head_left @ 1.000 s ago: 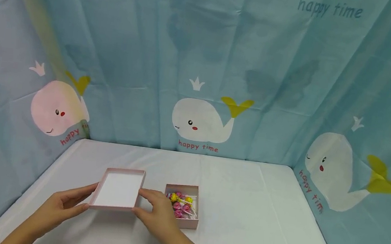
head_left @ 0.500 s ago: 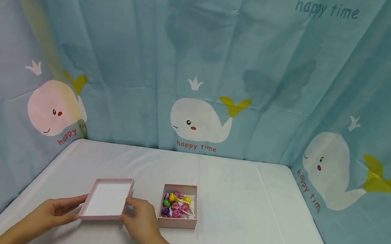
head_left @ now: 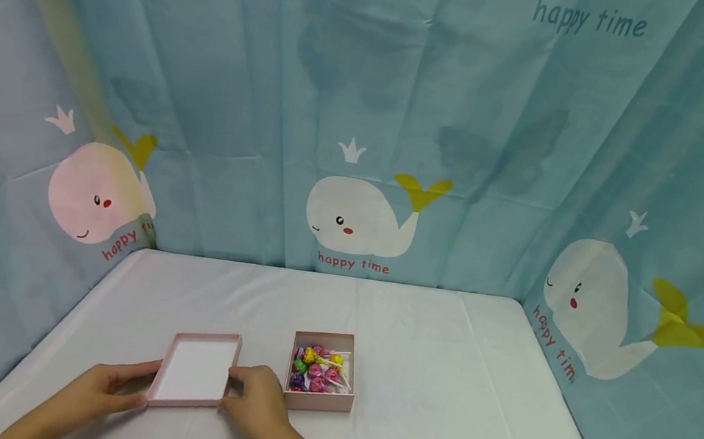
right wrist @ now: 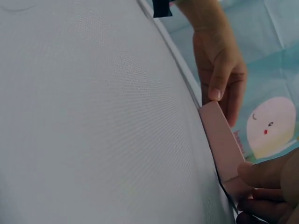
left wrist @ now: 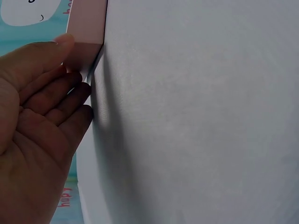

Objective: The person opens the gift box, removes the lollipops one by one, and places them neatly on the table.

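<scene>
A shallow pink box lid (head_left: 195,369), its white inside facing up, lies flat at the tabletop. Whether it fully touches the cloth I cannot tell. My left hand (head_left: 95,393) holds its left side near the front corner; the left wrist view has the thumb against a pink corner (left wrist: 86,35). On the opposite side my right hand (head_left: 258,400) grips the edge between thumb and fingers, as the lid (right wrist: 222,144) in the right wrist view confirms. Just right of that hand stands a pink box (head_left: 321,401) filled with wrapped lollipops (head_left: 319,371).
A white cloth covers the table (head_left: 449,395). Blue curtains (head_left: 257,125) printed with whales hang behind it and along both sides. The lollipop box stands close to my right hand and forearm.
Both hands have brought the lid left and down towards the table, and its tilt has levelled out. The lollipop box, partly covered by my right hand earlier, is now in full view.
</scene>
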The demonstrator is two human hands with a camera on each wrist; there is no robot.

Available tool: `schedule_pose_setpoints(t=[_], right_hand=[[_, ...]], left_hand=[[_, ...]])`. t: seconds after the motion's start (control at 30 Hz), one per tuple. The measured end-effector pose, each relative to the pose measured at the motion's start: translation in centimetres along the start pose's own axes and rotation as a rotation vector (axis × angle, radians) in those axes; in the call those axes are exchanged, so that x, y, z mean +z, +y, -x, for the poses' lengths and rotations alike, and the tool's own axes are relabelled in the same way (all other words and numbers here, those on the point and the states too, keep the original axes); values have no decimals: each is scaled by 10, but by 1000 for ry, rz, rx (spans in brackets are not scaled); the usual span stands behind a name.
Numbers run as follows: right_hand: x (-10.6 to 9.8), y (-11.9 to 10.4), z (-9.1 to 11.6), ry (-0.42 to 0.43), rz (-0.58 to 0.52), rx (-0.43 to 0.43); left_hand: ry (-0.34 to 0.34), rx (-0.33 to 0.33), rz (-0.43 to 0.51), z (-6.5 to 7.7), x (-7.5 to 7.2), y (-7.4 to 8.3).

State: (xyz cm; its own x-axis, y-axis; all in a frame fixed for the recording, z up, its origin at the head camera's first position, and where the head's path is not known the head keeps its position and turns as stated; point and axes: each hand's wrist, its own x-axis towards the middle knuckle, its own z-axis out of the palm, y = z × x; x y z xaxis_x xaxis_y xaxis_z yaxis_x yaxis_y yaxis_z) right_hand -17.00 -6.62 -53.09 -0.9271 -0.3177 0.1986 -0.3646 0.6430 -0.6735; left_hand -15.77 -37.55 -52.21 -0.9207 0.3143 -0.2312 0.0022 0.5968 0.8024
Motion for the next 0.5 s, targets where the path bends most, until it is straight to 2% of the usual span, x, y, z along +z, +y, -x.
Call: schedule_pose_setpoints(t=[0.13,0.27,0.5], right_hand=[[0,-1,2,6,46,-5],[0,-2,3,2,84,-25],[-3,-5,4,-39,139,-45]], left_hand=[[6,-36,-59,0,-1,2],[8,-30,-76,1,-1,5],[55,-61,-121,5,6,9]])
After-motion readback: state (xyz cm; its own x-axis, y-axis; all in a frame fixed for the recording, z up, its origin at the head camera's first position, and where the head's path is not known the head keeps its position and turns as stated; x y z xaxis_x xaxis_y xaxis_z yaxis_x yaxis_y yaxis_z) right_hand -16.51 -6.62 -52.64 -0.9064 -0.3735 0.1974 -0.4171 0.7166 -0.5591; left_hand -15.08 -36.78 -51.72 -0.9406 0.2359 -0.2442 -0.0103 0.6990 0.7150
